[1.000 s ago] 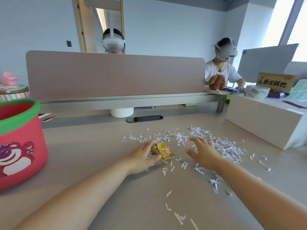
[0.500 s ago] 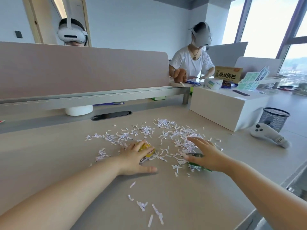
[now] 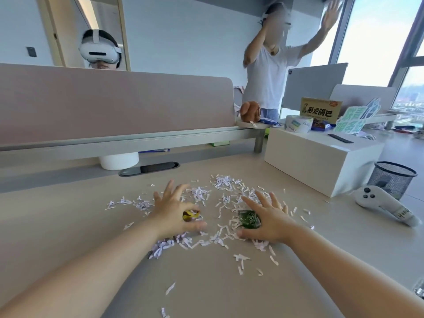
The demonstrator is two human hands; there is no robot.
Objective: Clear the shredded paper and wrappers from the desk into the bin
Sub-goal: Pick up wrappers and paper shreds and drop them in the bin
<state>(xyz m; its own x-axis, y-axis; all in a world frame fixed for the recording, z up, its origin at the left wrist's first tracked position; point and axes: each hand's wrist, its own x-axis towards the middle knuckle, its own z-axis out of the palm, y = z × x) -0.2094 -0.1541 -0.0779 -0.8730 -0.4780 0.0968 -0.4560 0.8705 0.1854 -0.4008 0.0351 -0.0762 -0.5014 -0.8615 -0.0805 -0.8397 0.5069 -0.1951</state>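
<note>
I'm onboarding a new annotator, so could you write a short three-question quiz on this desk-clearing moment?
1. True or false: the left hand rests over the crumpled yellow wrapper.
2. Which object lies beside the right hand? A) dark green printed wrapper B) red bin C) blue pen
3. Fill in: scattered over the beige desk lie pale strips of shredded ____.

Key: 1 true; 2 A; 3 paper.

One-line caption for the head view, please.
Left hand over a yellow wrapper, right hand beside a green wrapper, amid shredded paper.
</note>
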